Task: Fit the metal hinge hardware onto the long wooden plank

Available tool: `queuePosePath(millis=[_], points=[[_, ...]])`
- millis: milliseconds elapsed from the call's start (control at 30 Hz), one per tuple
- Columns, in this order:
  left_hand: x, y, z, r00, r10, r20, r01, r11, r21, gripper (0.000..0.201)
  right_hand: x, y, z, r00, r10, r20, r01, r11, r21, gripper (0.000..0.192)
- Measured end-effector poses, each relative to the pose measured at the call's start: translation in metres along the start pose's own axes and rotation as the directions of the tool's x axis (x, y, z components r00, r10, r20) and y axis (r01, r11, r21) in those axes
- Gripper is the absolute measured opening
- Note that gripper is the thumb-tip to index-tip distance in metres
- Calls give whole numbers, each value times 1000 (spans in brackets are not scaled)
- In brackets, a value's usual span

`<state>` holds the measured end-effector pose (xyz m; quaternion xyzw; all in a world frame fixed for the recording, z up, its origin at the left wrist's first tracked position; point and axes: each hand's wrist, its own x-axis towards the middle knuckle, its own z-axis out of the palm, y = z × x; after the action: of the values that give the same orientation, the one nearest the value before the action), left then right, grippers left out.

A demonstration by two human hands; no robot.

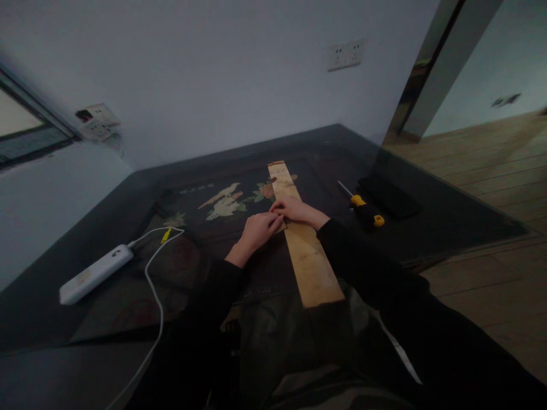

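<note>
A long pale wooden plank (308,259) lies lengthwise on the dark glass-topped table (427,228), reaching from my lap to the far side. My left hand (258,228) rests with fingers curled at the plank's left edge. My right hand (294,209) lies on top of the plank, its fingertips meeting those of the left hand. Whether something small is pinched between the fingers cannot be told. Both arms are in black sleeves.
A screwdriver with a yellow-and-black handle (363,209) lies right of the plank, beside a flat black object (388,196). A white power bank (96,273) with a white cable (156,285) lies at the left. Bird and flower inlay (226,202) shows under the glass. Wall sockets (345,54) are behind.
</note>
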<state>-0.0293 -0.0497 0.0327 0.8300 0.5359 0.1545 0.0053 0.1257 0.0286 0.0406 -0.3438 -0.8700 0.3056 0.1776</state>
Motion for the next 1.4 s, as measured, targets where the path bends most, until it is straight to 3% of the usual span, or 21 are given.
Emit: queuePosePath(millis=[267,400,667,900,1200,1400], points=[[-5,-2,-11,990,127,57,-127,992,8,24,0,1,1,1000,1,-1,-1,1000,31,28],[-4,-4,-9,989,144,47,-145,989,22,25,0,1,1,1000,1,-5,-1,1000,31,27],[0,-4,-1,998,59,3,-58,997,-60,35,1,-1,1,1000,17,-17,-17,1000,-3,24],[0,-6,3,998,-41,-43,28,964,-266,47,-1,-5,1,997,61,-46,-63,997,-39,27],[1,-5,1,988,-139,-65,100,906,-412,40,-2,-6,-2,987,113,-115,-125,987,-99,32],[0,-4,4,979,-197,-56,142,850,-508,36,-11,-17,-6,977,119,-177,-162,953,-257,31]])
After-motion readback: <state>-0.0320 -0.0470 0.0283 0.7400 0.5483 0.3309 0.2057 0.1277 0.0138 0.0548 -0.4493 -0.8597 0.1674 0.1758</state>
